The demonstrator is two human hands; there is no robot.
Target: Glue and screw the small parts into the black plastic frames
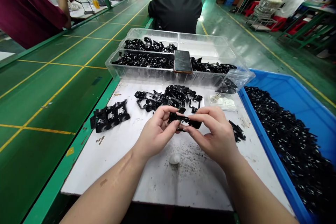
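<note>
Left hand (154, 133) and right hand (214, 134) pinch a glossy black moulded plastic frame (187, 121) at its ends over the scuffed white surface (157, 182); seems light, stiff, slippery.

A divided plastic tray (147, 75) sits at the far end of a workbench board (157, 182), with a phone (183, 61) lying on top and molded plastic frames (143, 60) in its compartments. On the board, a heap of frames (168, 98) lies just behind the left hand (154, 133) and right hand (214, 134), which hold a single frame (185, 121) between them, and a smaller row (109, 116) lies farther left. A crate (288, 94) full of loose frames (288, 143) stands right of the board, a conveyor belt (65, 87) runs along its left side, and a seated person (175, 7) is beyond the tray.
</note>
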